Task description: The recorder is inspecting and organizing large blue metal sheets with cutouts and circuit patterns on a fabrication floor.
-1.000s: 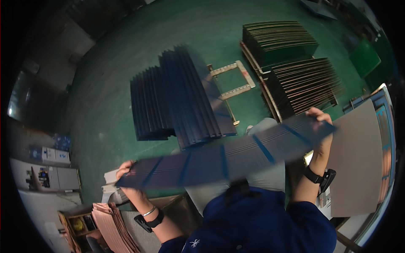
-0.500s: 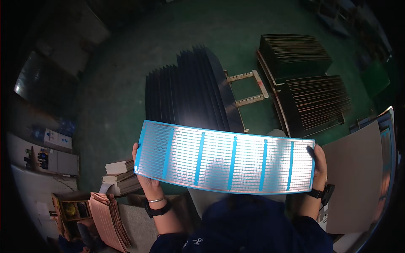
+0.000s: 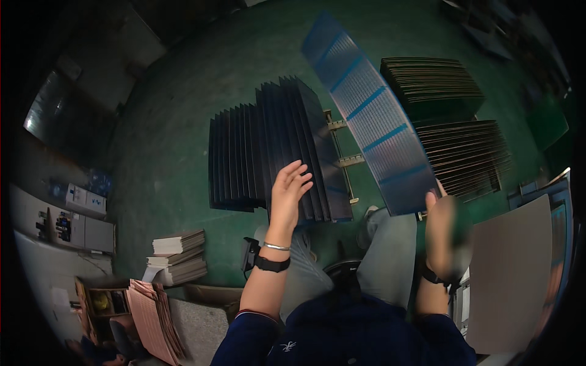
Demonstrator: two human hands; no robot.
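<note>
My right hand (image 3: 438,227) grips the lower end of a long, thin circuit board panel (image 3: 370,116). The panel stands tilted, its far end up and to the left, with blue bands crossing its finely patterned face. Nothing is in my left hand (image 3: 290,190), which is raised with its fingers apart and slightly bent. Behind that hand, a row of dark upright panels (image 3: 284,143) stands in a rack (image 3: 350,160); I cannot tell whether the fingers touch them.
Two groups of upright boards (image 3: 430,79) stand at the far right, partly behind the held panel. A large grey-brown sheet (image 3: 510,274) leans at the near right. To the left are stacked pale boards (image 3: 177,256), copper-coloured sheets (image 3: 152,320) and a white box (image 3: 85,200).
My left hand has let go of the panel and moved right, in front of the dark panels. The panel has swung from level to steeply slanted, held by my right hand alone.
</note>
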